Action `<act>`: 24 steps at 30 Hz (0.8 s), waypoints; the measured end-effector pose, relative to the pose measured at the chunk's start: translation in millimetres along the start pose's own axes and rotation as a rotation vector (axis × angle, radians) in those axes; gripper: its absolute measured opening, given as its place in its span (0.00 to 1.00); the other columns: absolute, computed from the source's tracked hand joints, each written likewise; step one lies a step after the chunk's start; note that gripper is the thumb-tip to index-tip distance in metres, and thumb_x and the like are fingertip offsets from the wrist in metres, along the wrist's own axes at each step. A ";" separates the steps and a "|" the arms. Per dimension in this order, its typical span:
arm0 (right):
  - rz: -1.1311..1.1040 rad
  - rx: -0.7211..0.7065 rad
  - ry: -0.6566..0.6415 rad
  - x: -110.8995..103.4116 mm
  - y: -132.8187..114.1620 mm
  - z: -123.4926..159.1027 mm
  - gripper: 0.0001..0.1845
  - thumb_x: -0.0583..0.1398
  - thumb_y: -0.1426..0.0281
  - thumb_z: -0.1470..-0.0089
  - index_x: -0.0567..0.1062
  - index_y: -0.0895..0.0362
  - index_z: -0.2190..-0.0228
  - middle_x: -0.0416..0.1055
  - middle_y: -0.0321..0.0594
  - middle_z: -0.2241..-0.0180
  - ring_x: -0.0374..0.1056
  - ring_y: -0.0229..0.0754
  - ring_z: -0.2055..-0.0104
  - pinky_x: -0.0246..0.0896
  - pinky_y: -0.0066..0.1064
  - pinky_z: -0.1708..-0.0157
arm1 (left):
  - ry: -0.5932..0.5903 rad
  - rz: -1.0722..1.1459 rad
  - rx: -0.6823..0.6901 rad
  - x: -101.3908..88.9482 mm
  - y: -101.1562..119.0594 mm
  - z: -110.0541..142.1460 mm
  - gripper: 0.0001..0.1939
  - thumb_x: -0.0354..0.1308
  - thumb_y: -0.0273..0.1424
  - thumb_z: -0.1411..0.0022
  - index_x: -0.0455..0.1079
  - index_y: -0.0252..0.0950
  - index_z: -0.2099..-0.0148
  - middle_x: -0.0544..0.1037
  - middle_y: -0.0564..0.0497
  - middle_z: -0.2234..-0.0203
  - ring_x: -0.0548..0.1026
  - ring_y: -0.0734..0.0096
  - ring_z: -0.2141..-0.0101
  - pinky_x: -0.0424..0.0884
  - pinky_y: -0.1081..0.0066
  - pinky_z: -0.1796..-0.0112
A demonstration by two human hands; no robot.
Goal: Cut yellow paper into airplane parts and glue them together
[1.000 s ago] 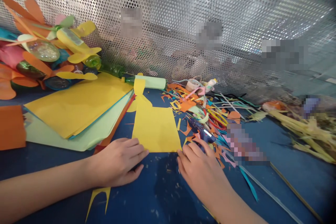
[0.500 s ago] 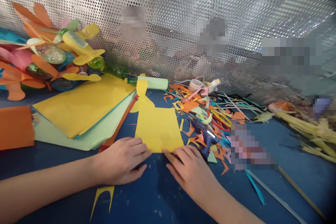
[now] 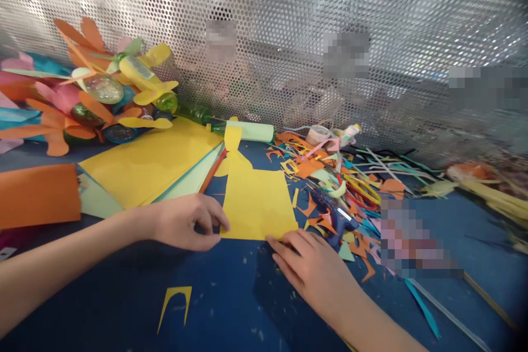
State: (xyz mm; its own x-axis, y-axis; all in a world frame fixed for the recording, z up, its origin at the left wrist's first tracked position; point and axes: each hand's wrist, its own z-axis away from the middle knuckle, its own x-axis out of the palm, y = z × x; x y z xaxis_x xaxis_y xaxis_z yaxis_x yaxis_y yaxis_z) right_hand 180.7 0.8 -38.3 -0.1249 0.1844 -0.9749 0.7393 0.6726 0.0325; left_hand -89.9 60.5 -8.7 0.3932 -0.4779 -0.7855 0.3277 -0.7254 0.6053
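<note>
A sheet of yellow paper [image 3: 258,198] lies flat on the blue table in front of me. At its lower left corner is my left hand [image 3: 187,223], fingers curled, the thumb and index fingertips close together at the paper's edge. My right hand [image 3: 307,264] rests with its fingers stretched out along the lower right edge, fingertips touching the sheet. Just beyond the sheet are yellow petal-shaped cutouts [image 3: 238,158], one reaching up over a green bottle wrapped in pale paper [image 3: 258,131]. A yellow arch-shaped offcut [image 3: 176,292] lies nearer to me.
Stacked coloured paper [image 3: 144,159] and an orange sheet [image 3: 39,195] lie on the left, below bottle-and-paper flowers [image 3: 107,88]. To the right are paper scraps [image 3: 311,168], a dark blue glue gun [image 3: 338,220] and scissors with yellow handles [image 3: 365,190]. A perforated metal screen [image 3: 280,22] stands behind.
My left hand has gone from lying along the paper's lower edge to a curled grip at its left corner. My right hand stays on the edge. The view has shifted slightly left.
</note>
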 end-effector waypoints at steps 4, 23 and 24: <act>-0.032 -0.015 0.021 -0.7 1.1 0.6 0.14 0.52 0.70 0.43 0.73 0.56 0.57 0.69 0.42 0.71 0.66 0.43 0.67 0.62 0.35 0.67 | -0.021 0.089 -0.052 -3.5 -5.6 -1.7 0.15 0.53 0.26 0.43 0.71 0.36 0.81 0.78 0.48 0.65 0.75 0.69 0.67 0.69 0.72 0.67; -0.264 0.118 0.163 -13.3 8.7 0.8 0.07 0.52 0.71 0.42 0.70 0.55 0.65 0.67 0.40 0.65 0.63 0.40 0.60 0.60 0.34 0.57 | -0.438 -0.300 -0.175 -32.2 -0.8 -37.9 0.53 0.68 0.45 0.70 0.53 0.48 0.39 0.54 0.40 0.41 0.51 0.34 0.43 0.54 0.45 0.49; -0.285 0.114 0.220 -16.2 10.1 2.4 0.08 0.51 0.72 0.42 0.70 0.56 0.65 0.67 0.40 0.66 0.64 0.40 0.61 0.61 0.33 0.59 | -0.433 -0.268 -0.156 -38.0 -0.9 -38.2 0.51 0.68 0.45 0.68 0.53 0.50 0.40 0.52 0.42 0.40 0.50 0.35 0.43 0.54 0.45 0.49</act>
State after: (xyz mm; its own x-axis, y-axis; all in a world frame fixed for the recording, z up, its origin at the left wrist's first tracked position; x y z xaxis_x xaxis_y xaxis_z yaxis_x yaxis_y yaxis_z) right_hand 191.7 2.9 -22.6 -0.4658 0.1591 -0.8705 0.7217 0.6375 -0.2697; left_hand -72.2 98.2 25.5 -0.1016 -0.4706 -0.8765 0.5051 -0.7834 0.3621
